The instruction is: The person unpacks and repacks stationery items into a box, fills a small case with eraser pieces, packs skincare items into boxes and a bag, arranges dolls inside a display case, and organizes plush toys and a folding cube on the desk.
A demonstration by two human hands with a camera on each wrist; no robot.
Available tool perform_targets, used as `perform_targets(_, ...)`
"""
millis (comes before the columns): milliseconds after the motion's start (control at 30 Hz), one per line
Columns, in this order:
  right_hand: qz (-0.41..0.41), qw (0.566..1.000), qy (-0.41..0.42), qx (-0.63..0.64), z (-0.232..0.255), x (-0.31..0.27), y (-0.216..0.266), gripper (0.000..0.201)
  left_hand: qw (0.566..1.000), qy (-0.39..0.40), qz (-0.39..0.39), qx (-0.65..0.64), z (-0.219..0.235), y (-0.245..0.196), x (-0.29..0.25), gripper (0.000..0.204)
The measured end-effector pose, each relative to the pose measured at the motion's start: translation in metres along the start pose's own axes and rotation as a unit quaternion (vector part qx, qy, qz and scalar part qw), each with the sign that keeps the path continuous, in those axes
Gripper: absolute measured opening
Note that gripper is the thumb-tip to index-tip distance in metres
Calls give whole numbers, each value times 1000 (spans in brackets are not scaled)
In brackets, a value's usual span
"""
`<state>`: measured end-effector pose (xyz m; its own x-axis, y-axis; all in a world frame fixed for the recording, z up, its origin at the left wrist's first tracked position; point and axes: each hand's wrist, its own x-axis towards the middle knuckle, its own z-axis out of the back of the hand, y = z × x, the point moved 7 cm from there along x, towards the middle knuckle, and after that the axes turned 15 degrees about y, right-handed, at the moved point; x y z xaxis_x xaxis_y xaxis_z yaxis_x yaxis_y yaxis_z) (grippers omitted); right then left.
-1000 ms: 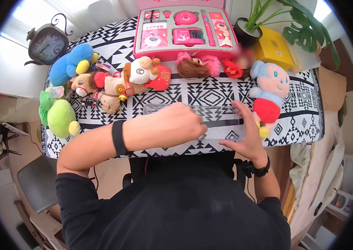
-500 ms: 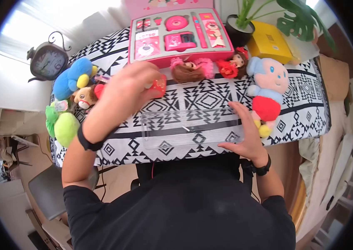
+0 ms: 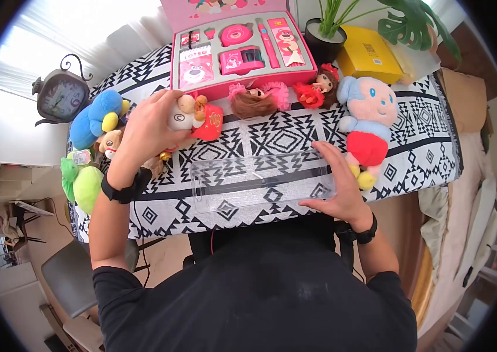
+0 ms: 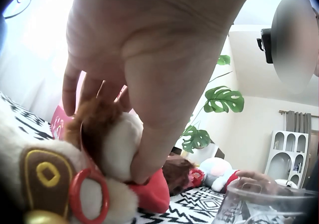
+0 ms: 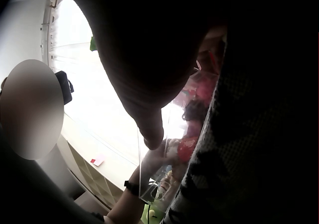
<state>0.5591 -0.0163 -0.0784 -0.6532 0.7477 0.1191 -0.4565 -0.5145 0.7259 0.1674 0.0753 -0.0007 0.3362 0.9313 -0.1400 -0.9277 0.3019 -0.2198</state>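
In the head view my left hand (image 3: 153, 126) is at a white plush toy (image 3: 179, 119) with a red pouch (image 3: 208, 124). The left wrist view shows its thumb and fingers round the plush toy's white-and-brown head (image 4: 119, 147), a red ring and a brown patch beside it. At the other side, my right hand (image 3: 342, 188) spans the right end of a clear plastic box (image 3: 234, 190), thumb at the near edge and fingers at the far edge. That box lies on the patterned cloth; its wall (image 5: 141, 169) shows by the thumb in the right wrist view.
A pink gift set (image 3: 242, 79) stands at the back, with two dolls before it. Blue (image 3: 93, 120) and green (image 3: 87, 188) plush toys and a clock (image 3: 63, 97) are left. Right are a plush doll (image 3: 369, 108), yellow box (image 3: 372, 56) and potted plant (image 3: 325, 40).
My left hand has moved from above the clear box to the plush toys at the left and now grips the white one. My right hand stays at the box's right end.
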Motion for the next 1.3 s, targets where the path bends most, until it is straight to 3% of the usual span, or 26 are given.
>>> perform_targets(233,-3,1000,0,8,-2,1,-1,120,995,-66,-74,-31,37,-36,-28,67)
perform_targets(400,-9,1000,-2,16,-2,0,-1,120,989,-45,-62,-129,47,-34,-39,71)
perform_targets(500,-7,1000,0,9,-2,0,0,120,984,-64,-131,-101,50,-36,-47,73)
perform_targets(600,-4,1000,2,1,-1,0,0,120,976,-52,-186,-103,56,-51,-61,69)
perform_targets(700,4,1000,-3,-14,-3,0,-4,120,964,27,-256,-61,50,-77,-73,70)
perform_targets(833,4,1000,-1,-13,-3,1,-2,120,959,96,-267,27,24,-90,-78,75)
perform_targets(933,0,1000,1,-18,-3,1,-3,120,947,147,-286,-5,-1,-95,-72,81)
perform_targets(1167,-8,1000,2,-20,-2,1,-3,122,944,115,-296,-89,-1,-87,-67,80)
perform_targets(1300,-15,1000,8,-26,-2,1,-2,122,949,138,-278,-60,-9,-85,-70,80)
